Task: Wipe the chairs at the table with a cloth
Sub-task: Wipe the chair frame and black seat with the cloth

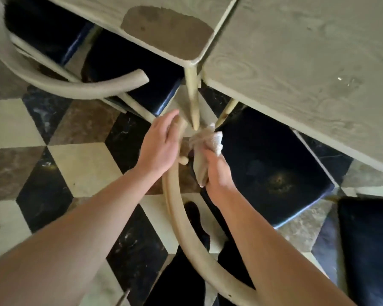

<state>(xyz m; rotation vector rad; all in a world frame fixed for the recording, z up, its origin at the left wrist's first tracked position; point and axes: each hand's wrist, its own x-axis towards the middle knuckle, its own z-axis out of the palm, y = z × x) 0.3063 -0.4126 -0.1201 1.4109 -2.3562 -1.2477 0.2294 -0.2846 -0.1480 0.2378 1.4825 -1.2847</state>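
The person stands over a chair with a curved pale rail (175, 208) that arcs from below the hands toward the bottom of the view. This rail is the reference for all positions below.

Left hand (158, 144): rests on the upper end of the rail, fingers nearly straight and laid along the wood, pointing toward the table. The grip is loose; the fingers do not appear to curl round the rail.

Right hand (217, 173): just right of the rail, fingers curled round a pale cloth (205, 144). The cloth bunches out above the hand, its white fluffy end lying close to the rail's upper end and to a tapered table leg (191, 100). Whether the cloth touches the rail cannot be determined.

Right of the rail: the dark seat (272, 164) of the same chair, partly under the pale wood-grain table (307, 62).

Left of the rail and farther up: a second chair (60, 85) with the same curved rail and a dark seat, tucked under a second tabletop (164, 29).

Below the rail: a floor (84, 168) of black, cream and brown tiles.
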